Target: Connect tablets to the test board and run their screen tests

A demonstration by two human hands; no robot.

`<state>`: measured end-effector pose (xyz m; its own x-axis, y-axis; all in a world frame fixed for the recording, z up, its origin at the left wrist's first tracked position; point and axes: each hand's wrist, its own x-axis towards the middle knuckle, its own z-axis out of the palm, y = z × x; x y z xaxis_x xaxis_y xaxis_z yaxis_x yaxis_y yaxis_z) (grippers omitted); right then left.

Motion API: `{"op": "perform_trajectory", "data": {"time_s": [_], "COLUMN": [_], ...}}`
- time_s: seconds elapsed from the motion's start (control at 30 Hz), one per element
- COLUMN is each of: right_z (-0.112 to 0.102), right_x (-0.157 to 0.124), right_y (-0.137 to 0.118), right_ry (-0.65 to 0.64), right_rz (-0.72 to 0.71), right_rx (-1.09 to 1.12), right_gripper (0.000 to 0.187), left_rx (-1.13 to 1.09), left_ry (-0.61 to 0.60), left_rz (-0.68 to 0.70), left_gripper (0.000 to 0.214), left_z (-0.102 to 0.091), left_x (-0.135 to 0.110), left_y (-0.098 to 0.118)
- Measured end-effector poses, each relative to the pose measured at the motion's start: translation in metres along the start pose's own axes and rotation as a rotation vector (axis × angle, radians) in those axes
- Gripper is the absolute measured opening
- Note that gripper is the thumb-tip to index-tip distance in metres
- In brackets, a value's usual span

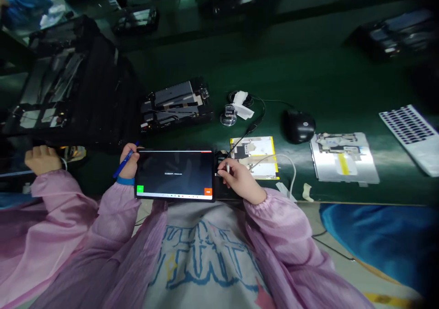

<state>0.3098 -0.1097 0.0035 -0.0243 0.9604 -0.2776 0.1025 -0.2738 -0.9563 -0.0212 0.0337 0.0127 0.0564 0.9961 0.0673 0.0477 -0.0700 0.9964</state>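
A tablet (pixel 174 175) lies in front of me, its dark screen lit with a line of small text, a green box at lower left and a red box at lower right. At its left edge, my left hand (pixel 129 168) is closed around a blue pen (pixel 122 164), with the fingers against the tablet's side. By the opposite edge, my right hand (pixel 243 182) pinches the plug end of a white cable (pixel 293 172). Whether the plug is seated in the tablet cannot be made out. Behind that hand lies a white-and-yellow battery panel (pixel 264 145).
Left stands a tall stack of opened black device housings (pixel 51 85); another opened device (pixel 176 103) lies behind the tablet. Rightward are a counter (pixel 229 112), a black mouse (pixel 299 126), a silver plate (pixel 356 162) and a white keyboard (pixel 411 130). A co-worker's hand (pixel 43 159) rests far left.
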Motion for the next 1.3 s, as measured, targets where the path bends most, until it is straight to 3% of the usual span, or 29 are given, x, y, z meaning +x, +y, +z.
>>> {"op": "perform_trajectory", "data": {"time_s": [0.33, 0.67, 1.07, 1.3], "right_z": [-0.006, -0.004, -0.005, 0.002], "right_x": [0.005, 0.0, -0.024, -0.018], "right_y": [-0.002, -0.004, 0.005, 0.0], "right_ry": [-0.062, -0.055, -0.006, 0.035], "right_rz": [-0.127, -0.176, -0.503, -0.638], "right_rx": [-0.126, -0.23, -0.8, -1.102], "right_gripper": [0.004, 0.009, 0.027, 0.021], "left_rx": [0.049, 0.07, -0.019, 0.033], "left_ry": [0.018, 0.0, -0.016, -0.022], "left_rz": [0.021, 0.038, -0.07, -0.027], "left_gripper": [0.041, 0.045, 0.05, 0.046], "left_z": [0.003, 0.002, 0.0, -0.005], "left_x": [0.002, 0.0, -0.009, -0.01], "left_y": [0.006, 0.001, -0.002, -0.007]}}
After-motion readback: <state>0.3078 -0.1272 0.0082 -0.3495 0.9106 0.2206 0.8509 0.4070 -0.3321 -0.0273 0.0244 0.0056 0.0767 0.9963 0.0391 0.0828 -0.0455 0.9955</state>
